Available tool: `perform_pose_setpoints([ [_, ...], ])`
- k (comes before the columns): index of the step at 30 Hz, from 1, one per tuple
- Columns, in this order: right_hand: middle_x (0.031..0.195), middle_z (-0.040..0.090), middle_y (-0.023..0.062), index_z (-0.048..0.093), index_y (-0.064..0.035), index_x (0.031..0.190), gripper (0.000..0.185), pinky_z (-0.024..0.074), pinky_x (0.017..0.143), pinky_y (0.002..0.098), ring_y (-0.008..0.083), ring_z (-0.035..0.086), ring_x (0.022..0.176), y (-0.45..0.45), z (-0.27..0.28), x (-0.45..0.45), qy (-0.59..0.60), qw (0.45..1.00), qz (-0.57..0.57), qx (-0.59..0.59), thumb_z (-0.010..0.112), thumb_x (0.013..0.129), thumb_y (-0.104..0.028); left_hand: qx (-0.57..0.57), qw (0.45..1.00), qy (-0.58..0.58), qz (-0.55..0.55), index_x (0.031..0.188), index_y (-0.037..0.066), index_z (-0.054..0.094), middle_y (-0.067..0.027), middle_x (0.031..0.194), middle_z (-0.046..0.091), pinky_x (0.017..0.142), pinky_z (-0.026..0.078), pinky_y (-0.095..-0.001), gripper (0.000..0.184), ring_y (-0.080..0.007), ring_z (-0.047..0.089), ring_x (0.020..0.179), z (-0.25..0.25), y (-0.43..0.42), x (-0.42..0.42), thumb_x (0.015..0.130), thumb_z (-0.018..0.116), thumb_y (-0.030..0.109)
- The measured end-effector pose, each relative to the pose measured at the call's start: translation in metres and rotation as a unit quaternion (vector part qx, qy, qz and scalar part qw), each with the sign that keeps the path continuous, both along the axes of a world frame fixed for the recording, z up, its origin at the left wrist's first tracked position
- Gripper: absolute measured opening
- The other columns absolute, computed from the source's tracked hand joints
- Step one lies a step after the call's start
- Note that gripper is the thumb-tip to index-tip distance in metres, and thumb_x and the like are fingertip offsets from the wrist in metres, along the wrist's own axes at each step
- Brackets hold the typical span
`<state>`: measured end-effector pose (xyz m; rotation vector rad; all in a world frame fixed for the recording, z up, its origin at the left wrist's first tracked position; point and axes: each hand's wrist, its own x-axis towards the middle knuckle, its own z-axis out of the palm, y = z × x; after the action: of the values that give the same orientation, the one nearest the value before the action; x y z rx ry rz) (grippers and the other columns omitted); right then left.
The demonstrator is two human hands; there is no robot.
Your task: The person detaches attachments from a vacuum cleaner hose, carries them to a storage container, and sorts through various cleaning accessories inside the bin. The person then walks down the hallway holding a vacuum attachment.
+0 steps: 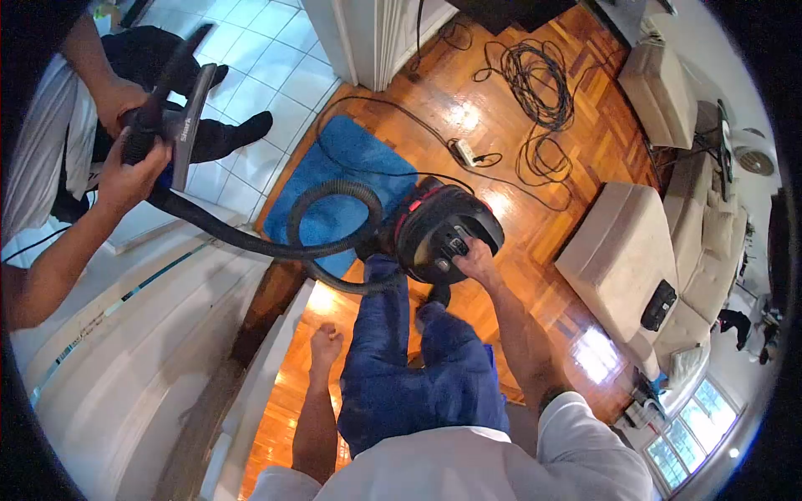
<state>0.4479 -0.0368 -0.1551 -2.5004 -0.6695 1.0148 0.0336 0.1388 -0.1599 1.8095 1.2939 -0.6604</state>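
Note:
A round black and red vacuum cleaner (422, 238) stands on the wooden floor in front of my feet, at the edge of a blue mat (342, 159). My right hand (476, 260) is on its lid, fingers curled at the switch and handle area; the fingertips are partly hidden. My left hand (327, 344) hangs beside my left leg with its fingers curled in, nothing visible in it. A ribbed black hose (251, 242) loops from the vacuum cleaner to another person at the left. That person's hands grip the hose end and a grey floor head (190, 121) marked Shark.
A coiled black cable (539, 88) lies on the parquet, and a white power strip (465, 153) sits nearer the mat. Beige ottomans (618, 238) and a sofa (710, 250) line the right side. White tiles (284, 75) and a door frame (363, 42) are at upper left.

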Motion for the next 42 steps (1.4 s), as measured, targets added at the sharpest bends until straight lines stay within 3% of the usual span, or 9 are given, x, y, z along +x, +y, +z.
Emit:
perform_pose_setpoints([
  [3,0.084,0.071,0.0170,0.068,-0.0005,0.100,0.034,0.0536,0.075,0.0403,0.0311,0.069,0.079,-0.041,0.010,0.009,0.045,0.991,-0.119,0.051,0.070,0.071,-0.017,0.013,0.997,-0.025,0.066,0.109,0.000,0.065,-0.0163,0.097,0.071,0.080,0.053,-0.0372,0.036,-0.0292,0.069,0.092,0.022,-0.046,-0.034,0.080,0.074,0.019],
  [6,0.062,0.058,0.0048,0.059,-0.0015,0.082,0.009,0.0397,0.038,0.0296,0.0136,0.053,0.044,-0.085,-0.010,0.018,0.147,0.931,-0.326,0.066,0.064,0.079,-0.008,0.010,0.994,-0.052,0.100,0.104,-0.001,0.066,-0.0153,0.094,0.071,0.079,0.054,-0.0363,0.030,-0.0283,0.069,0.087,0.026,-0.088,-0.074,0.081,0.072,0.018],
  [11,0.061,0.057,0.0059,0.058,-0.0005,0.080,0.004,0.0435,0.042,0.0309,0.0172,0.053,0.046,-0.131,-0.046,0.015,0.181,0.826,-0.504,0.178,0.062,0.079,-0.002,-0.009,0.992,0.040,0.116,0.095,-0.001,0.064,-0.0087,0.073,0.064,0.060,0.052,-0.0305,0.016,-0.0140,0.063,0.070,0.062,-0.140,-0.093,0.086,0.066,0.012],
  [16,0.081,0.063,0.0093,0.058,0.0009,0.090,0.011,0.0517,0.055,0.0353,0.0206,0.061,0.068,-0.186,-0.097,-0.004,0.212,0.742,-0.584,0.252,0.066,0.082,-0.001,0.055,0.995,0.058,0.054,0.104,0.000,0.069,-0.0204,0.096,0.072,0.084,0.055,-0.0394,0.035,-0.0310,0.070,0.094,0.098,-0.173,-0.121,0.082,0.071,0.027],
  [21,0.073,0.059,0.0103,0.057,0.0025,0.088,0.010,0.0514,0.055,0.0370,0.0230,0.057,0.059,-0.215,-0.157,-0.010,0.282,0.653,-0.633,0.307,0.064,0.081,0.001,0.106,0.991,0.084,0.002,0.103,0.002,0.070,-0.0217,0.098,0.070,0.086,0.054,-0.0438,0.036,-0.0363,0.068,0.096,0.118,-0.180,-0.126,0.082,0.068,0.031],
  [33,0.085,0.063,0.0063,0.061,-0.0003,0.096,0.018,0.0478,0.057,0.0330,0.0188,0.058,0.068,-0.245,-0.090,-0.019,0.309,0.733,-0.588,0.146,0.070,0.082,-0.008,0.080,0.996,0.025,-0.031,0.102,0.000,0.068,-0.0244,0.095,0.069,0.085,0.054,-0.0434,0.030,-0.0392,0.067,0.094,0.093,-0.159,-0.093,0.082,0.060,0.020],
  [35,0.082,0.063,0.0055,0.061,-0.0018,0.098,0.019,0.0463,0.054,0.0296,0.0157,0.058,0.064,-0.269,-0.095,-0.035,0.384,0.709,-0.456,0.376,0.069,0.083,-0.010,0.076,0.997,0.003,-0.033,0.101,0.000,0.069,-0.0259,0.093,0.069,0.084,0.054,-0.0438,0.028,-0.0406,0.067,0.092,0.086,-0.153,-0.080,0.082,0.058,0.018],
  [36,0.079,0.062,0.0070,0.062,-0.0038,0.098,0.020,0.0462,0.051,0.0281,0.0144,0.058,0.062,-0.264,-0.098,-0.041,0.185,0.861,-0.423,0.214,0.069,0.083,-0.014,0.087,0.996,0.009,-0.032,0.100,0.000,0.069,-0.0265,0.093,0.069,0.084,0.054,-0.0438,0.027,-0.0410,0.067,0.092,0.084,-0.147,-0.073,0.082,0.057,0.018],
  [42,0.082,0.062,0.0022,0.063,-0.0090,0.097,0.012,0.0474,0.047,0.0252,0.0132,0.058,0.058,-0.255,-0.049,-0.077,0.293,0.863,-0.398,0.105,0.064,0.088,-0.017,0.072,0.995,0.075,-0.002,0.100,0.001,0.068,-0.0271,0.092,0.069,0.082,0.055,-0.0435,0.027,-0.0395,0.068,0.092,0.065,-0.090,-0.052,0.082,0.056,0.017],
])
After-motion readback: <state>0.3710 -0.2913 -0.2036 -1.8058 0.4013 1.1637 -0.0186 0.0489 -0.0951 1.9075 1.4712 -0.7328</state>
